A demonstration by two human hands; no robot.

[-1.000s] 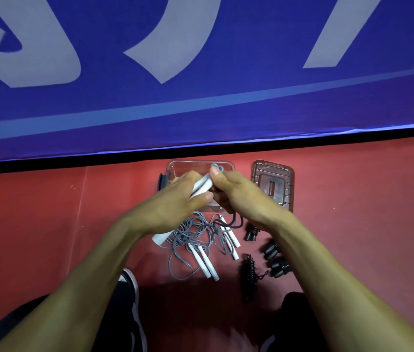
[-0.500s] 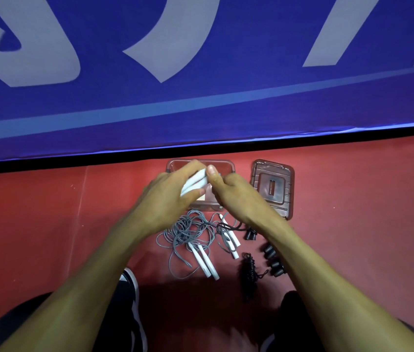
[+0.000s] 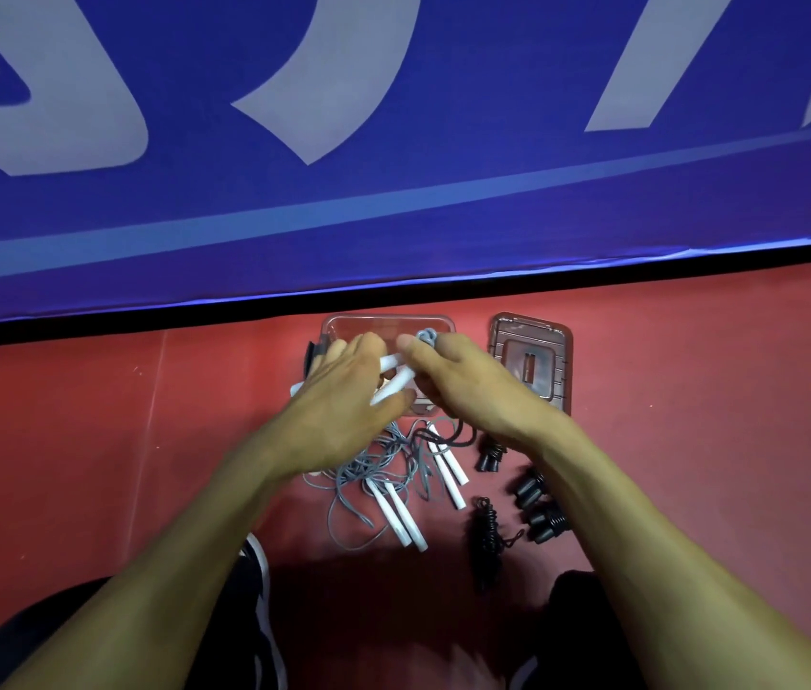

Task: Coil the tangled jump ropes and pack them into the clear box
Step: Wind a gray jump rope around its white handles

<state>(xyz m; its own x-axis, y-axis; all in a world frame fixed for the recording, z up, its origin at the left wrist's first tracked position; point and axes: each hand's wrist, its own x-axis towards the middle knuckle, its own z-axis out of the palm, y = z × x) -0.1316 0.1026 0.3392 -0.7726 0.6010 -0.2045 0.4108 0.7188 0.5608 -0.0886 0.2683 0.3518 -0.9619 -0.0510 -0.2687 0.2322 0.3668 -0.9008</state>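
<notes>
Hands, two, bare, meeting above the clear box on the red floor.

Left hand: fingers curled round a pair of white handles, which cross in the grip and poke out toward the other hand. Closed on them.

Right hand: thumb and fingertips pinched at the upper ends of the same white handles, with a small grey coil of cord showing just above the knuckles. Closed; whether the coil is gripped or merely tucked behind the fingers cannot be told.

Clear box: lidless, set against the black strip below the blue banner, largely hidden under both hands. Contents not readable.

Floor items, left to right:
- Black shoe with white trim, partly under the left forearm.
- Grey rope tangle, loose loops, lying just in front of the box and partly under the left wrist.
- White handles, pair one, side by side in the tangle.
- White handles, pair two, just right of the tangle, with a black cord looping over their upper ends.
- Black coiled rope, wound tight, lying apart from the grey tangle.
- Black handles, several, scattered beside the right forearm.
- Brown-tinted lid, flat on the floor just right of the box.
</notes>
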